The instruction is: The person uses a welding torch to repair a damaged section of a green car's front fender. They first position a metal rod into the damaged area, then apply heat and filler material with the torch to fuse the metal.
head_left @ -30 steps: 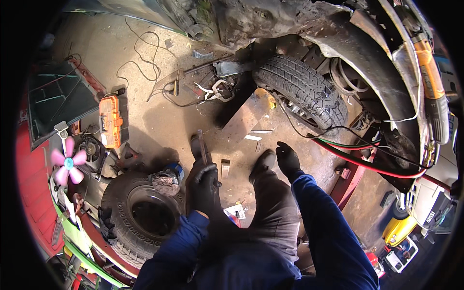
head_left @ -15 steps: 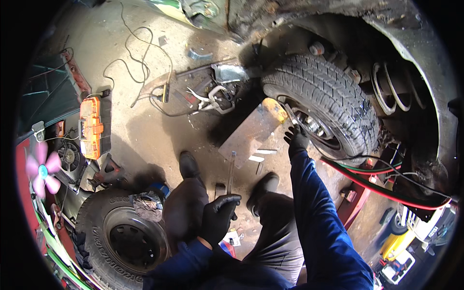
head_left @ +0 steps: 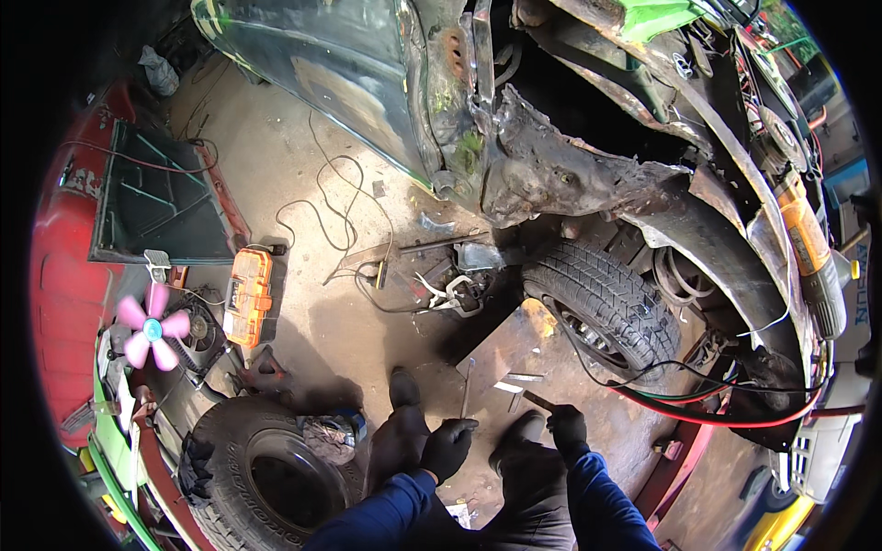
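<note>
Apparently mid-handling: thin metal strip (head_left: 467, 390) in left hand (head_left: 448, 448), fingers wrapped round it, tip by near edge of steel block (head_left: 505, 344); dark flat bar (head_left: 540, 401) gripped in right hand (head_left: 567, 428), near pale offcut (head_left: 508, 387). Next move, I'd judge, wants both grips steady.

Concrete floor (head_left: 317, 317), orange case (head_left: 248, 296), wheel lying flat (head_left: 287, 482), clamp (head_left: 453, 297)
</note>
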Tool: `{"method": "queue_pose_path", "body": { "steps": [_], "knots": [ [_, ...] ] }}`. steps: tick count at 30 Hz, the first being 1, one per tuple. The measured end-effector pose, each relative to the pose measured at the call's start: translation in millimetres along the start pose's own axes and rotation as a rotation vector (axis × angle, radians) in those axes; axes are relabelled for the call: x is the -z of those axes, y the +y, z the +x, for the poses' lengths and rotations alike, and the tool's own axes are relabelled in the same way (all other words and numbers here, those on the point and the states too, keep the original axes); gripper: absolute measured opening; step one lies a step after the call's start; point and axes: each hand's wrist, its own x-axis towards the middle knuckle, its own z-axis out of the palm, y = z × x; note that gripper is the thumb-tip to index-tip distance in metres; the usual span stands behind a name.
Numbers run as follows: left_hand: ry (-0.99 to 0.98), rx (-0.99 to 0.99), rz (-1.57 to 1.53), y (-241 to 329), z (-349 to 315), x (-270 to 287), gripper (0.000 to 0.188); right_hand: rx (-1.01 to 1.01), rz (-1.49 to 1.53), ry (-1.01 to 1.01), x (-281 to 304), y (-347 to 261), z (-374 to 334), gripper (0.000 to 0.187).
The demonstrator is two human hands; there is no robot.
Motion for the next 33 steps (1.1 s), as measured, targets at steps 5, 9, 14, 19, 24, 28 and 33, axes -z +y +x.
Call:
{"method": "queue_pose_path", "body": {
  "steps": [5, 9, 14, 19, 24, 28, 33],
  "knots": [
    [0.059, -0.317, 0.488, 80.2, -13.6, 51.2, 0.059, 0.044, 0.378, -0.145, 24.6, -99.1, -137.8, 0.027],
    [-0.154, -0.299, 0.667, 150.7, -8.7, 101.7, 0.082, -0.019, 0.493, -0.281, 40.8, -204.3, -211.6, 0.025],
    [-0.413, -0.361, 0.741, 223.4, -17.8, 159.1, 0.063, -0.01, 0.447, -0.353, 78.5, -316.4, -274.7, 0.021],
    [-0.569, -0.393, 0.665, 276.2, -13.3, 200.0, 0.041, 0.252, 0.439, -0.267, 114.3, -377.9, -302.9, 0.022],
    [-0.568, -0.551, 0.498, 329.7, -5.3, 214.2, 0.036, 0.713, 0.179, 0.094, 148.5, -381.5, -287.5, 0.077],
    [-0.66, -0.224, 0.276, 366.3, 4.9, 226.3, 0.045, 0.784, 0.011, -0.12, 155.9, -372.1, -258.6, 0.096],
    [-0.642, 0.206, -0.018, 394.6, -9.3, 218.2, 0.061, 0.683, 0.123, -0.279, 146.1, -370.6, -242.4, 0.048]
  ]
}}
